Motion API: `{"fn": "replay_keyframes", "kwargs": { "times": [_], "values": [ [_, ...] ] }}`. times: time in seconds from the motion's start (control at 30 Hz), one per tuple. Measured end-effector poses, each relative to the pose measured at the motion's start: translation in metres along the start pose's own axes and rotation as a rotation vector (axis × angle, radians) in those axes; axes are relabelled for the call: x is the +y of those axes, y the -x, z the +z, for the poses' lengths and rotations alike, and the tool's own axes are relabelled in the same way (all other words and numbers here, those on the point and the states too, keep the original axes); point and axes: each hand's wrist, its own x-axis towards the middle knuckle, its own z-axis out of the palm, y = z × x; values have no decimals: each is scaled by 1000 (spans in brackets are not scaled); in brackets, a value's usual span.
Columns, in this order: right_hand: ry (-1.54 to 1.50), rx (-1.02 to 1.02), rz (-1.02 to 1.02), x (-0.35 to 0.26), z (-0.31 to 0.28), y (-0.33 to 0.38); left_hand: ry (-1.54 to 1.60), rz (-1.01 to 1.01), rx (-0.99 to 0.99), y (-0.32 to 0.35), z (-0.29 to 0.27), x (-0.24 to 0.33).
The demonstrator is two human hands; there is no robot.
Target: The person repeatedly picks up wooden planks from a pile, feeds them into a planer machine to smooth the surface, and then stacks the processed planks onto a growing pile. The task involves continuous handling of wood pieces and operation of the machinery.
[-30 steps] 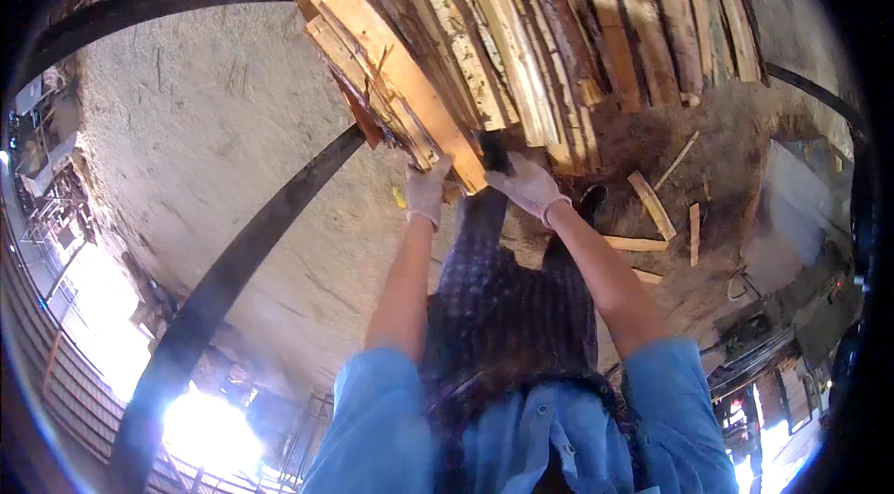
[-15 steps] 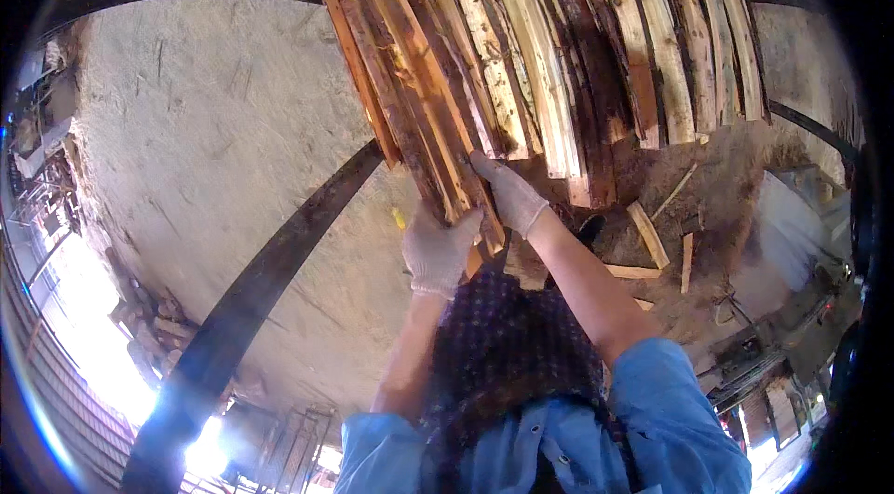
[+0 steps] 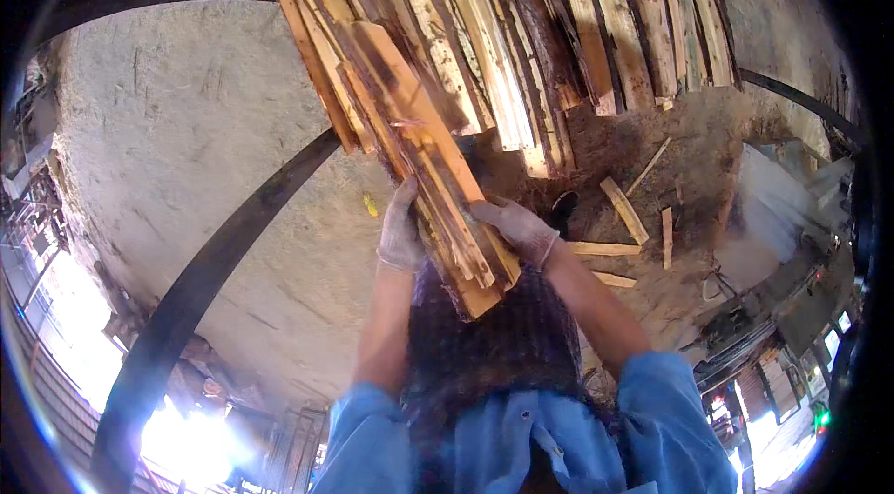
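I take the stack of wooden slabs (image 3: 521,38) as my landmark; every place below is given from it.

Far left of the stack, a dark curved metal band (image 3: 214,270) runs across the dusty concrete floor (image 3: 186,121). A small yellow scrap (image 3: 371,206) lies on the floor between the band and the stack's near-left corner.

My left hand (image 3: 402,231), in a grey work glove, is closed against the left edge of a bundle of slabs (image 3: 438,187) that juts out of the stack's left side toward me. The fingers are curled around the edge; I judge a firm grip, though the palm side is hidden.

The bundle's long axis runs from the stack's upper left down to my chest, its near end (image 3: 480,294) just over my dark patterned apron (image 3: 494,354). It lies directly between my hands, and both hands are about equally near to it.

My right hand (image 3: 517,226), also gloved, is pressed flat-to-curled on the bundle's right face, thumb side up. It has hold of the same bundle.

Open room lies to the left of the stack, over the bare floor. To the right of the stack's near end the ground is littered with loose offcuts (image 3: 622,210) and sawdust, with machinery (image 3: 792,298) further right, so clearance is tighter there.
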Motion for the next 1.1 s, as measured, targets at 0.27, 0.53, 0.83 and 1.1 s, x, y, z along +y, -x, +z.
{"fn": "replay_keyframes", "kwargs": {
  "times": [0.27, 0.53, 0.83, 1.1],
  "values": [
    [466, 27, -271, -57, 16, -10, -175, 12, 144, -26, -6, 7],
    [783, 143, -304, -92, 29, -64, -250, -14, 181, -22, -2, 13],
    [226, 56, -415, -55, 37, 48, -494, 13, 83, 56, 36, -23],
    [201, 416, -615, -5, -26, 177, -453, 56, -39, 116, 109, -69]
  ]
}}
